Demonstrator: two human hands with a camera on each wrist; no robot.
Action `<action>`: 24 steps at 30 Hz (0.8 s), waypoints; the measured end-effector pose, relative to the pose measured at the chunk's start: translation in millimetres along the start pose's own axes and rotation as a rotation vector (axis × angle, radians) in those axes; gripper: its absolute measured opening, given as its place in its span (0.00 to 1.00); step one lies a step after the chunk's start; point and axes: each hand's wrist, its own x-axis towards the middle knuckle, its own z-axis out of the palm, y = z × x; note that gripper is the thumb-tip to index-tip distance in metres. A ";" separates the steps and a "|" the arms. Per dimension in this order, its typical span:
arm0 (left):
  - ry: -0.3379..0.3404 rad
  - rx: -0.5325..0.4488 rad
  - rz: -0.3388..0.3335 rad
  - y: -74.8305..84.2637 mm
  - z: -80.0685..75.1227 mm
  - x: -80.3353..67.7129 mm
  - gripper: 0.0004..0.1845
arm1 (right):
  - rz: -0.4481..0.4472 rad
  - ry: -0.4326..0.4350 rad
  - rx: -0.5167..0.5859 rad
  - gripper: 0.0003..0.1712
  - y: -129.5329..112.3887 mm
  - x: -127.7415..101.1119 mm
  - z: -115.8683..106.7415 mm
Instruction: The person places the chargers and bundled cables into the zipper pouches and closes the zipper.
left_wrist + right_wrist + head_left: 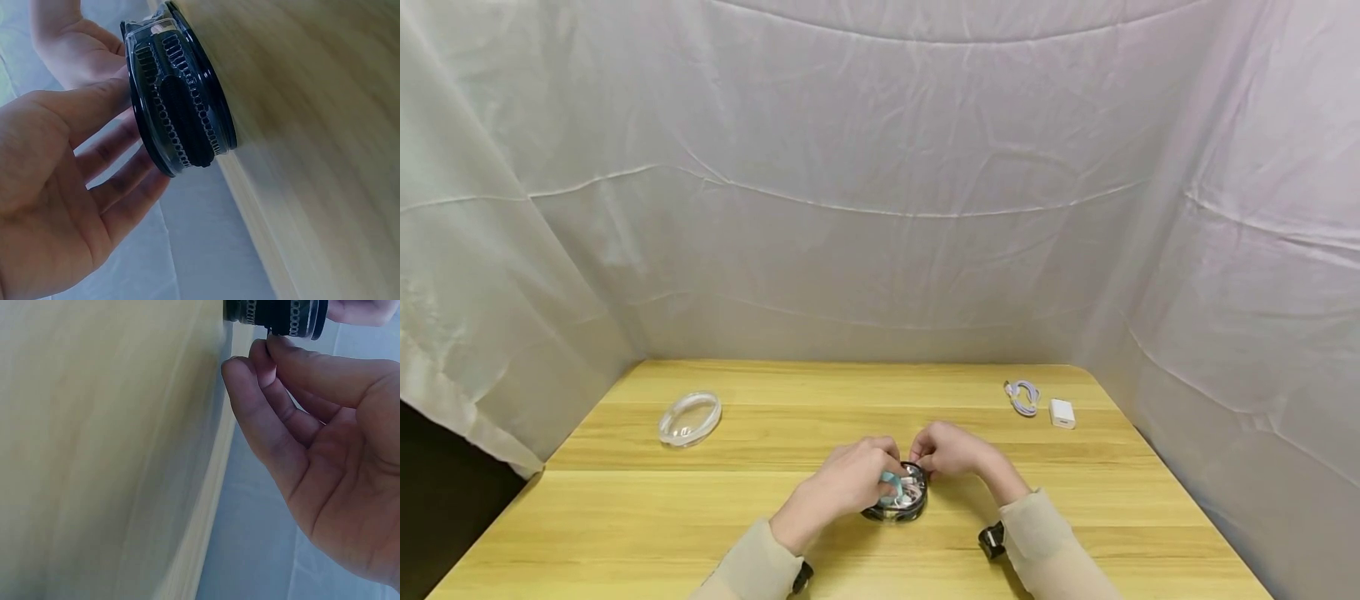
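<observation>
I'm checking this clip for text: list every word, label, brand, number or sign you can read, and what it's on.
No readable text in any of the three views.
Round zip case: none can be made out, on its side or through its clear top.
White block: any print would be too small to read.
Coiled cable and clear round item: none legible.

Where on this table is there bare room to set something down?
Bare patches of table: the far stretch between the clear round dish and the coiled cable; near left, beside the left sleeve; near right, between the right sleeve and table edge. It's crowded where left hand and right hand meet at the round case.
</observation>
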 end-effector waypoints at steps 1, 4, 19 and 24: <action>0.003 0.001 -0.003 0.1 0.4 0.0 0.11 | 0.000 -0.002 0.002 0.12 -0.1 -0.3 -0.2; 0.012 0.013 -0.008 0.5 1.5 0.0 0.10 | 0.003 -0.014 0.013 0.12 -0.8 -1.5 -1.2; 0.016 0.031 -0.013 -0.4 3.2 0.9 0.08 | 0.047 -0.069 0.048 0.09 0.4 -8.8 -9.4; 0.012 0.012 -0.011 -1.9 3.7 0.6 0.09 | 0.046 -0.058 0.072 0.08 0.9 -8.9 -7.9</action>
